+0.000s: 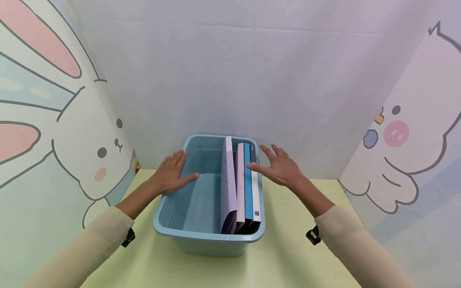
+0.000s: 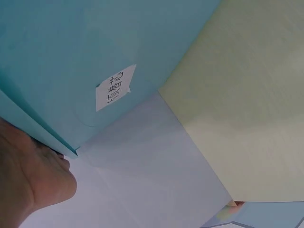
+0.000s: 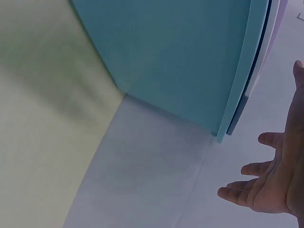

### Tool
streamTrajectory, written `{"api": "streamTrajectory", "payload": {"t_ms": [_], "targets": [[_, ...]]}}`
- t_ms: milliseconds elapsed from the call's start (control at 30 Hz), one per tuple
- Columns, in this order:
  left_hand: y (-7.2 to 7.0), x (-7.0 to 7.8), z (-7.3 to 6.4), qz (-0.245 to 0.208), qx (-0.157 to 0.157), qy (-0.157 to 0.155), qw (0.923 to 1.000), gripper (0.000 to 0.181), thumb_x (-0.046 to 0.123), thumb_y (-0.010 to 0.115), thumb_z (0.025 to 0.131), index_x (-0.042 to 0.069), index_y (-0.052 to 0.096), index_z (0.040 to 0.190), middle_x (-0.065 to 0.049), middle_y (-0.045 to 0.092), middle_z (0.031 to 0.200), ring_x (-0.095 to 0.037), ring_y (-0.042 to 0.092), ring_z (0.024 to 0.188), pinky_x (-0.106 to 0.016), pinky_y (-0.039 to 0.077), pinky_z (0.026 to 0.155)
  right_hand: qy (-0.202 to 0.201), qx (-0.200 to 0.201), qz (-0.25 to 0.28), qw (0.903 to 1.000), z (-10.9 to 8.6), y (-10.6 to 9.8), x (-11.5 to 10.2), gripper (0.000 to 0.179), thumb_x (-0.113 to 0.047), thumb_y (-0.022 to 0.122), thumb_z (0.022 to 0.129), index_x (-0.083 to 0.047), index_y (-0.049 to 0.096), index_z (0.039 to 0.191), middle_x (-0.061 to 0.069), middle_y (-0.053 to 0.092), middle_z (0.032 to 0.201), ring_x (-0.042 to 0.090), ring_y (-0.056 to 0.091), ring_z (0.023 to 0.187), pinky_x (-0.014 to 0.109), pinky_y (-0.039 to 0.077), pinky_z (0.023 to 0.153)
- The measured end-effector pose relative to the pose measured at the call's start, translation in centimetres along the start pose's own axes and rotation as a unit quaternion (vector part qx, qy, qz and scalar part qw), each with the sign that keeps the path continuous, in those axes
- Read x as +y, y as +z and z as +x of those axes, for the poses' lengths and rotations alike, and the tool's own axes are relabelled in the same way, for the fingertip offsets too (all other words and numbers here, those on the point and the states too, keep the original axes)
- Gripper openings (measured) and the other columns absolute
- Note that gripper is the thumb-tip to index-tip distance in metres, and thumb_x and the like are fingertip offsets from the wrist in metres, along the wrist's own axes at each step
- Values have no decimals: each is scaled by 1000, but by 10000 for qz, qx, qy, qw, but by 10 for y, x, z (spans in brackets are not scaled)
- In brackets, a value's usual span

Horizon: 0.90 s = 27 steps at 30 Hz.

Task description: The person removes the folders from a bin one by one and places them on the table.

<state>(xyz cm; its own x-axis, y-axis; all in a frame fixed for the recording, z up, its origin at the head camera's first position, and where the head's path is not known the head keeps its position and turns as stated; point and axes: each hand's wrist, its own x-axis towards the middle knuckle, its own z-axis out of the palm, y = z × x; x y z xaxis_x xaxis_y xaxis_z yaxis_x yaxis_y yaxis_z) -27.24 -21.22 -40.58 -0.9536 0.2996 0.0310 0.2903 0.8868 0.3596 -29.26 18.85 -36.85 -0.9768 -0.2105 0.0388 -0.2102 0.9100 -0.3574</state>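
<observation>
A blue plastic bin [image 1: 205, 236] stands on the table. Several file folders are upright along its right side: a lilac one [image 1: 228, 180], a pink one [image 1: 240, 184], a blue one [image 1: 248, 180] and a white one with a dark end [image 1: 255, 192]. The left hand [image 1: 173, 174] rests on the bin's left rim, its fingers outside and the thumb stretched over the inside. Above the right rim is the right hand [image 1: 282, 166], fingers spread and thumb over the folders. In the right wrist view that hand [image 3: 270, 185] is apart from the bin wall [image 3: 175, 57].
A white paper label [image 2: 115, 88] with handwriting is stuck on the bin's outer left wall. The pale yellow tabletop [image 1: 299, 240] meets a plain light curtain [image 1: 234, 80] behind. Side panels carry a cartoon rabbit [image 1: 83, 148] and a cartoon chick [image 1: 414, 112].
</observation>
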Motion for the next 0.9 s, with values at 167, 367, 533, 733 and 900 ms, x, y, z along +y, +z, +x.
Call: {"api": "streamTrajectory", "payload": {"t_ms": [167,367,533,733,900], "targets": [[1,0,1,77,5,44,10000,107,64,54,109,-8,13,177,-30,9,188,-54,9,176,-72,9,142,-160,-12,132,9998,-1,8,-24,107,-85,57,94,-26,33,180,23,26,186,59,34,166,80,44,123],[1,0,0,116,4,35,9999,107,64,53,110,-9,12,177,-30,9,188,-53,10,176,-70,9,143,-288,72,254,9992,-3,19,-45,107,-84,60,93,-25,37,178,22,34,183,52,41,159,73,53,119],[1,2,0,130,3,36,9999,107,63,53,111,-9,12,177,-31,9,188,-54,10,176,-70,10,142,-387,105,434,9983,-5,24,-60,105,-83,63,94,-25,38,178,20,34,183,48,41,156,68,60,111],[1,2,0,172,14,40,9998,106,62,55,111,-10,13,177,-32,10,188,-55,9,175,-71,10,142,-670,95,323,9972,-6,29,-79,103,-78,68,97,-17,42,176,23,44,175,44,44,150,63,59,113],[2,0,1,172,52,95,9998,107,63,55,111,-10,14,177,-32,11,187,-55,11,175,-72,11,142,-964,112,-22,9953,-3,36,-89,96,-69,73,101,-6,48,170,25,52,162,42,46,139,58,50,115]]}}
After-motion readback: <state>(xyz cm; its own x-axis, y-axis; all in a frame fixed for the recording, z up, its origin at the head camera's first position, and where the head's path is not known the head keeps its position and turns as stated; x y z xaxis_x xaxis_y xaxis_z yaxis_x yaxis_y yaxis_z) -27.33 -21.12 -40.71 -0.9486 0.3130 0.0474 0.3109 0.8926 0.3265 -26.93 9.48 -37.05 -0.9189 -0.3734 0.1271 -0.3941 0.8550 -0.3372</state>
